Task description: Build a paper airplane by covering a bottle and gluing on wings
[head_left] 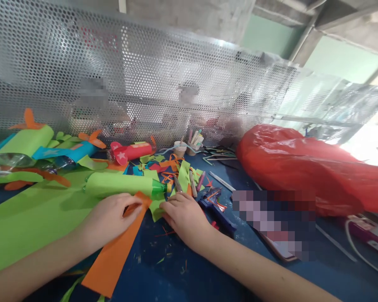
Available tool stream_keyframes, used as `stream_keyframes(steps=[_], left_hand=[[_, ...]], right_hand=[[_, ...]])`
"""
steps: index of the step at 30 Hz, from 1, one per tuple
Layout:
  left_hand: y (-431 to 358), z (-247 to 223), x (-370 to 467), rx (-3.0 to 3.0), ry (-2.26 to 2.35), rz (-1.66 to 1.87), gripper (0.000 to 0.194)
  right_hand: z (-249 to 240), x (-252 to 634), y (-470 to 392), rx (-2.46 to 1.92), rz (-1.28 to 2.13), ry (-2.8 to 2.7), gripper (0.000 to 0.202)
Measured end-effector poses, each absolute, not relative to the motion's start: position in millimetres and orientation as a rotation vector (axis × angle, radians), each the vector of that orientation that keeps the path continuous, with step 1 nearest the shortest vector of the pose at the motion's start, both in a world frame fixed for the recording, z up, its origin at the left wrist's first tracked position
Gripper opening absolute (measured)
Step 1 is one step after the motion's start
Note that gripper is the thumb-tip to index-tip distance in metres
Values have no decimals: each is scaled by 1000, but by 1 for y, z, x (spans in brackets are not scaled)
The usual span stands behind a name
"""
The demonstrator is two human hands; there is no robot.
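My left hand [108, 218] pinches the upper end of a long orange paper strip [116, 256] that runs down toward the near edge of the blue table [176, 272]. My right hand [184, 216] rests on the table, its fingers pressing a small green paper scrap [156, 209]. Just beyond both hands lies a plastic bottle wrapped in green paper [122, 184], its green neck pointing right. The top of the orange strip touches the bottle's wrap.
A large green paper sheet [28, 218] covers the left. Finished paper-covered bottle planes [28, 144] and a red one [132, 152] lie behind. Paper scraps, pens and a blue glue gun [216, 207] lie at centre. A red plastic bag [305, 167] fills the right. A perforated metal screen stands behind.
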State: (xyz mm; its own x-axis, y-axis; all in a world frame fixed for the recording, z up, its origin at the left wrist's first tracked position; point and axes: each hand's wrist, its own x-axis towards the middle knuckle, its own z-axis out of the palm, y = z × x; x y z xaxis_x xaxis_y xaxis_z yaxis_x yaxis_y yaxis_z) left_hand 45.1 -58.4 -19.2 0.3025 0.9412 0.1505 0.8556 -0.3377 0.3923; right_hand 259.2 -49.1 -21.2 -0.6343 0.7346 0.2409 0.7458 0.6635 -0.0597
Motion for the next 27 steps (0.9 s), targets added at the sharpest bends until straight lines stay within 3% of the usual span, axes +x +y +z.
stream_keyframes(steps=[7, 13, 19, 23, 27], left_hand=[[-54, -27, 38, 2353, 1671, 510, 36], [-58, -22, 40, 2397, 1725, 463, 34], [-56, -12, 46, 2181, 1607, 547, 52], [-52, -18, 45, 2068, 1566, 512, 41], [-48, -29, 41, 1942, 1533, 522, 29]], right_hand=[[4, 269, -49, -1341, -7, -2356, 16], [27, 268, -60, -1208, 458, -2210, 14], [28, 258, -89, -962, 816, -2464, 21], [26, 255, -103, -804, 854, -2620, 27], [22, 253, -99, -911, 676, -2709, 16]])
